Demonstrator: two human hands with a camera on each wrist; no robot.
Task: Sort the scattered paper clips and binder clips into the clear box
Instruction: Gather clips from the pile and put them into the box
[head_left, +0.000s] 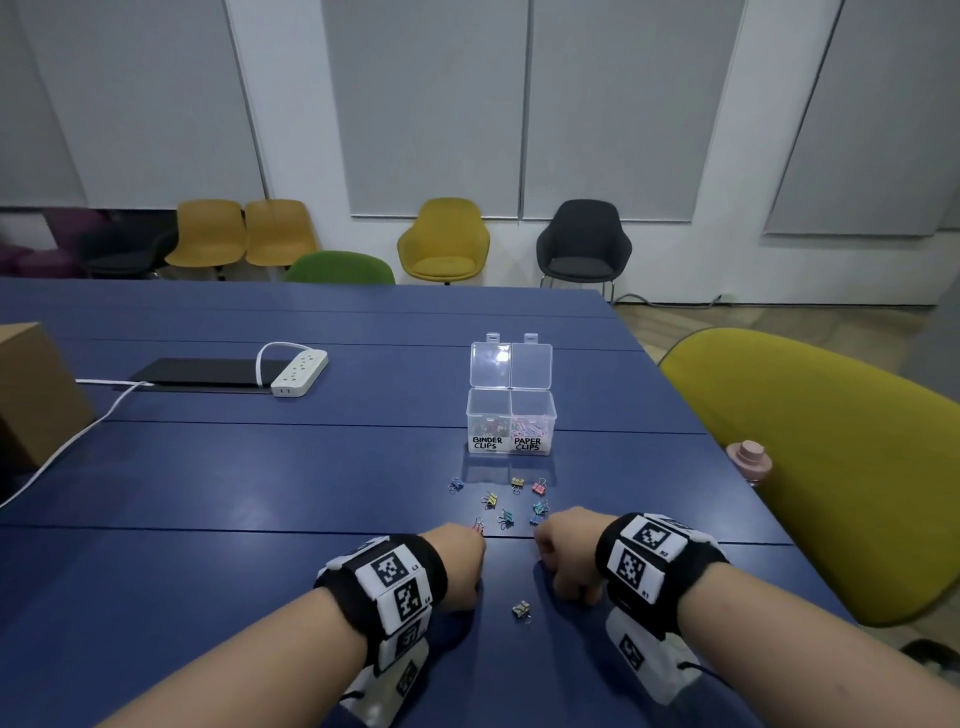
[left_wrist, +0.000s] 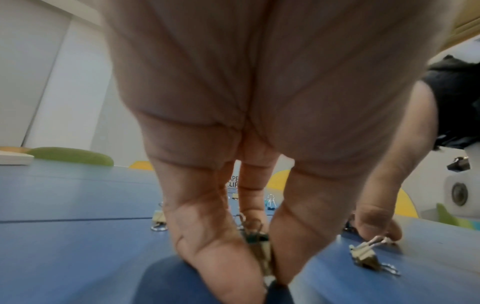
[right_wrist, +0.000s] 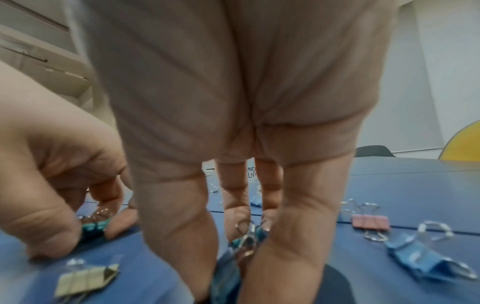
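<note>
The clear box (head_left: 511, 415) stands open on the blue table, with binder clips in its left compartment and paper clips in its right. Several coloured binder clips (head_left: 505, 518) lie scattered between the box and my hands. My left hand (head_left: 475, 538) pinches a green binder clip (left_wrist: 255, 237) down at the table, and a beige one sits under it in the same grip. My right hand (head_left: 543, 535) pinches a teal binder clip (right_wrist: 245, 236) close beside it. A beige binder clip (head_left: 521, 609) lies between my wrists.
A pink clip (right_wrist: 370, 221) and a blue clip (right_wrist: 415, 257) lie right of my right hand. A white power strip (head_left: 300, 373) and a dark mat (head_left: 202, 371) are far left, a cardboard box (head_left: 31, 389) at the left edge. A yellow chair (head_left: 831, 467) stands to the right.
</note>
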